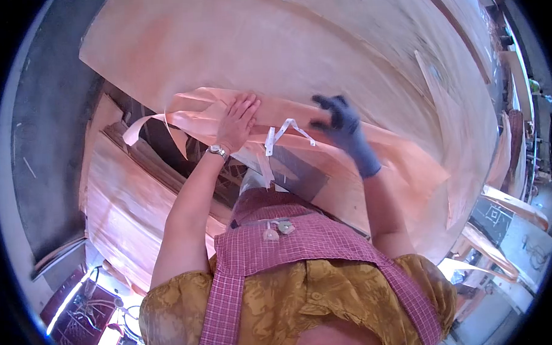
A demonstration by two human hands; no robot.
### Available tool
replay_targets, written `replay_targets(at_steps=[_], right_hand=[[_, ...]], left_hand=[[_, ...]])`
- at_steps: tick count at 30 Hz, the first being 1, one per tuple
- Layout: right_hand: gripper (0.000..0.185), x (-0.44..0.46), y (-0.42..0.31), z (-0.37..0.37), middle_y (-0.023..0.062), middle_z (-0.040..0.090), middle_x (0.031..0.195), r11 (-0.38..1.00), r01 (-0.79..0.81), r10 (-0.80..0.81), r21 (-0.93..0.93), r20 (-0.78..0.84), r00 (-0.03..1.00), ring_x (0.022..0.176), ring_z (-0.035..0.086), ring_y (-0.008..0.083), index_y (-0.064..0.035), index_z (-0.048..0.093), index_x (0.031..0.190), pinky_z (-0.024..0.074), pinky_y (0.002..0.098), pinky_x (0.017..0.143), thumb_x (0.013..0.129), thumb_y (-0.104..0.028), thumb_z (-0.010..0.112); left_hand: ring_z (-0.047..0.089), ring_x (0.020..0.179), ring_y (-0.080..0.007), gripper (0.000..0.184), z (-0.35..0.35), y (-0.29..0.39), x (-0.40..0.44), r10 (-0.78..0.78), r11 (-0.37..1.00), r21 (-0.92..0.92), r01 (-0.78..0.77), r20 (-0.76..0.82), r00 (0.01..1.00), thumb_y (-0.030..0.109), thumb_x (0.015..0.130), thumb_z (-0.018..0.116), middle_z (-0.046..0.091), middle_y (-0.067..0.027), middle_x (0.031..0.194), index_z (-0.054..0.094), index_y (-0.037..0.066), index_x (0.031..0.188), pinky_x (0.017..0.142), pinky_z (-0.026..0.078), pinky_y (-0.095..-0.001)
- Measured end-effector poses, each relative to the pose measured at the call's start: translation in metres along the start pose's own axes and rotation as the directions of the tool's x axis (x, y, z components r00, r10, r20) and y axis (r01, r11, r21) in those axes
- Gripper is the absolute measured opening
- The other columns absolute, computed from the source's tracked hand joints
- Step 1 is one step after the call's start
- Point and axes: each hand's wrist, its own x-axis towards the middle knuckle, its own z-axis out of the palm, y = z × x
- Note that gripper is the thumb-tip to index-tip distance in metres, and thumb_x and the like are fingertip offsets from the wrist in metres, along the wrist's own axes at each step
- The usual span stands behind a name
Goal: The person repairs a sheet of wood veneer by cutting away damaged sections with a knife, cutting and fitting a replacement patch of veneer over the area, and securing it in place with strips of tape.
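Observation:
My left hand (240, 119), bare and with a watch at the wrist, lies flat on a strip of thin, peach-coloured wood veneer (286, 111). Its fingers are stretched out and close together. My right hand (340, 118) wears a dark grey glove and is slightly blurred. Thumb and fingers are apart there, over the same veneer, with nothing seen between them; whether it touches the sheet I cannot tell. Between my hands hangs a folded white strip with small dark marks (270, 141). At the left the veneer ends in a loose, curled piece (142, 127).
A broad stack of veneer sheets (235, 40) spreads beyond my hands. More sheets (128, 202) lie at the lower left, beside a dark gap. Wooden pieces (514, 200) and other clutter stand at the right. A checked apron (308, 235) covers my front.

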Motion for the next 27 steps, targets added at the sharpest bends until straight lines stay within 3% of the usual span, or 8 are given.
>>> replay_targets(at_steps=[7, 12, 16, 17, 19, 21, 23, 27], right_hand=[[0.024, 0.001, -0.004, 0.105, 0.0110, 0.061, 0.096, 0.980, 0.152, -0.148, -0.124, 0.044, 0.988, 0.089, 0.062, 0.0294, -0.0166, 0.074, 0.100, 0.0512, 0.0381, 0.076, 0.076, -0.017, 0.078], [0.020, -0.023, -0.028, 0.067, 0.0111, 0.062, 0.098, 0.933, -0.023, 0.106, 0.360, -0.213, 0.971, 0.095, 0.060, 0.0264, -0.0030, 0.071, 0.093, 0.0482, 0.0332, 0.083, 0.074, 0.003, 0.074], [0.014, -0.083, -0.032, 0.007, 0.0105, 0.061, 0.110, 0.630, -0.154, 0.506, 0.761, -0.251, 0.825, 0.078, 0.059, 0.0131, -0.0059, 0.064, 0.104, 0.0519, 0.0255, 0.058, 0.091, -0.011, 0.067], [0.017, -0.095, -0.036, -0.011, 0.0149, 0.062, 0.118, 0.611, -0.095, 0.504, 0.786, -0.294, 0.812, 0.089, 0.063, 0.0168, -0.0060, 0.062, 0.109, 0.0552, 0.0288, 0.069, 0.092, -0.011, 0.064], [0.017, -0.126, -0.023, -0.033, 0.0139, 0.061, 0.127, 0.957, -0.282, 0.271, 0.071, -0.568, 0.777, 0.123, 0.055, 0.0311, -0.0090, 0.060, 0.113, 0.0528, 0.0378, 0.087, 0.097, -0.015, 0.057], [0.018, -0.151, -0.018, -0.053, 0.0134, 0.062, 0.123, 0.764, 0.044, 0.532, 0.643, -0.668, 0.521, 0.124, 0.055, 0.0301, -0.0095, 0.059, 0.114, 0.0541, 0.0314, 0.081, 0.097, -0.008, 0.056], [0.024, -0.187, -0.003, -0.080, 0.0089, 0.061, 0.125, 0.477, 0.424, 0.467, 0.770, -0.630, 0.620, 0.128, 0.052, 0.0327, -0.0137, 0.057, 0.120, 0.0543, 0.0319, 0.080, 0.097, -0.006, 0.053], [0.021, -0.229, 0.006, -0.114, 0.0020, 0.058, 0.114, 0.648, 0.358, 0.473, 0.672, -0.724, 0.502, 0.124, 0.053, 0.0313, -0.0172, 0.053, 0.122, 0.0532, 0.0291, 0.062, 0.101, -0.021, 0.052]], left_hand=[[0.030, 0.144, -0.0248, 0.053, -0.011, -0.004, -0.005, -0.006, 1.000, 0.025, 0.006, -0.001, 1.000, 0.027, 0.094, 0.053, 0.037, -0.0059, 0.152, 0.043, 0.023, 0.146, 0.121, 0.018, -0.0450], [0.027, 0.145, -0.0267, 0.055, -0.004, 0.001, -0.002, 0.009, 1.000, 0.016, -0.009, -0.015, 1.000, 0.029, 0.093, 0.054, 0.035, -0.0071, 0.154, 0.043, 0.028, 0.147, 0.121, 0.017, -0.0470], [0.026, 0.146, -0.0278, 0.056, -0.002, -0.003, -0.003, 0.013, 1.000, -0.006, -0.013, -0.015, 1.000, 0.029, 0.094, 0.054, 0.033, -0.0075, 0.155, 0.041, 0.031, 0.148, 0.121, 0.016, -0.0481], [0.025, 0.146, -0.0279, 0.056, -0.001, -0.004, -0.004, 0.010, 1.000, 0.000, -0.010, -0.009, 1.000, 0.029, 0.094, 0.053, 0.033, -0.0074, 0.155, 0.041, 0.031, 0.148, 0.121, 0.016, -0.0483], [0.026, 0.146, -0.0269, 0.056, -0.001, -0.003, -0.003, 0.014, 1.000, 0.006, -0.014, -0.006, 1.000, 0.030, 0.093, 0.055, 0.032, -0.0071, 0.155, 0.041, 0.033, 0.148, 0.121, 0.016, -0.0474], [0.026, 0.146, -0.0264, 0.056, -0.001, -0.002, -0.001, 0.022, 0.999, 0.029, -0.021, -0.012, 1.000, 0.030, 0.093, 0.055, 0.031, -0.0066, 0.155, 0.042, 0.033, 0.147, 0.121, 0.016, -0.0471], [0.027, 0.145, -0.0263, 0.055, 0.000, -0.001, -0.004, 0.024, 0.997, 0.068, -0.023, -0.014, 1.000, 0.030, 0.093, 0.055, 0.032, -0.0062, 0.155, 0.043, 0.033, 0.147, 0.121, 0.017, -0.0474], [0.029, 0.144, -0.0265, 0.055, 0.010, -0.006, -0.003, 0.063, 0.994, 0.098, -0.055, -0.082, 0.995, 0.030, 0.093, 0.054, 0.033, -0.0054, 0.155, 0.043, 0.033, 0.147, 0.120, 0.018, -0.0477]])
